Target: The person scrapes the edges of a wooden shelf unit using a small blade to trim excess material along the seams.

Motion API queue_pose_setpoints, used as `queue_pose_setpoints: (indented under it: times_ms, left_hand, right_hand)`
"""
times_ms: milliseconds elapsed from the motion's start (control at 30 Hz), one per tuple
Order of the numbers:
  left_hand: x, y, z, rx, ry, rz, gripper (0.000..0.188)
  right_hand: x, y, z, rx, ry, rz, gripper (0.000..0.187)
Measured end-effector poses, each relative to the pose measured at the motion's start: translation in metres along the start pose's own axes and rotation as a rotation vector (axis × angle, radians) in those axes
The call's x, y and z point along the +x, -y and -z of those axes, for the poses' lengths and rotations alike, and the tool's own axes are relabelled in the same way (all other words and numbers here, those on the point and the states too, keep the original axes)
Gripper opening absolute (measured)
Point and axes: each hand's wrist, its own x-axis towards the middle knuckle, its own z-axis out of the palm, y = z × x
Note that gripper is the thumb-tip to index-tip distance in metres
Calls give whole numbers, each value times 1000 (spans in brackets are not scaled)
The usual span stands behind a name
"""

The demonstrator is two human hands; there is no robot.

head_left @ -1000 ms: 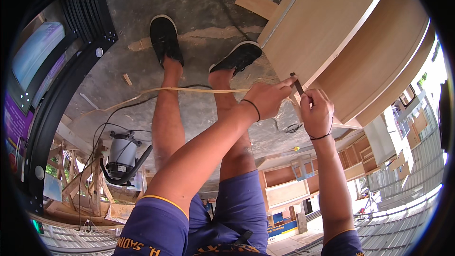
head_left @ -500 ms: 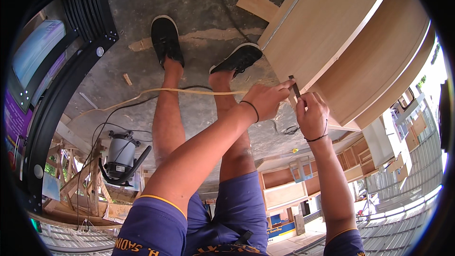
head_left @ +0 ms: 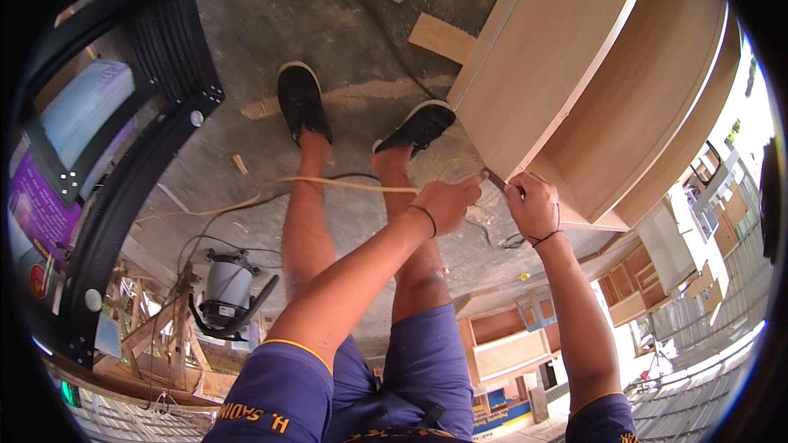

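Observation:
My left hand (head_left: 450,205) is closed around the end of a long, thin, pale edging strip (head_left: 353,186), which trails off leftward across my shins. Its index finger reaches toward the corner of a curved wooden cabinet panel (head_left: 533,74). In my right hand (head_left: 534,207) a narrow, flat, dark tool (head_left: 495,180) is pinched near one end; whether it is a file or a blade I cannot tell. The tool lies tilted against the panel's near corner, its far tip by my left fingertip. My fingers hide the strip's end.
Further shelves of the curved cabinet (head_left: 648,107) rise at the right. A loose board (head_left: 443,37) lies beside it. A grey canister vacuum (head_left: 228,287) and a cable (head_left: 193,242) are on the floor at left, near a black rack (head_left: 139,189).
Both hands have shifted slightly, and the dark tool has turned from nearly upright to more slanted, down against the panel corner. The view has moved a little.

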Motion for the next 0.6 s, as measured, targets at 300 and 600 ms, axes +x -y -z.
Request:
queue_pose_setpoints:
  times_ms: [300, 600]
  left_hand:
    - [-211, 26, 65, -46, -479, 472, 25]
    - [-559, -52, 42, 187, -545, 1240, 34]
  right_hand:
    - [-38, 73, 46, 189, -294, 84, 15]
    - [-109, 150, 86, 566, -302, -106, 10]
